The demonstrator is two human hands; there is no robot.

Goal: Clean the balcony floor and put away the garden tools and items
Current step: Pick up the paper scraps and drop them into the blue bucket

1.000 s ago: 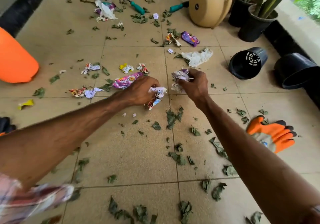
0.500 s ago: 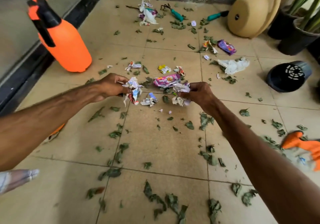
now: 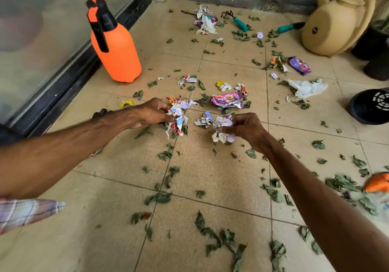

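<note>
Floor [image 3: 210, 177], tan tiles: torn green leaves [image 3: 210, 231] scattered throughout, thickest at the near edge. Orange glove [image 3: 377, 184]: lies at right, blurred. Left hand [image 3: 151, 113]: still clenched round a crumpled wrapper bundle [image 3: 177, 122], as half a second ago. Right hand [image 3: 245, 126]: likewise still pinching a pale paper wad [image 3: 223, 129], low over the tiles; both hands sit near each other. Pink wrapper [image 3: 227, 100]: on the floor just beyond, unmoved. Orange sprayer [image 3: 117, 55]: upright by the glass door. Hand rake [image 3: 237, 22], teal handle: far side, near the tan watering can [image 3: 334, 23].
</note>
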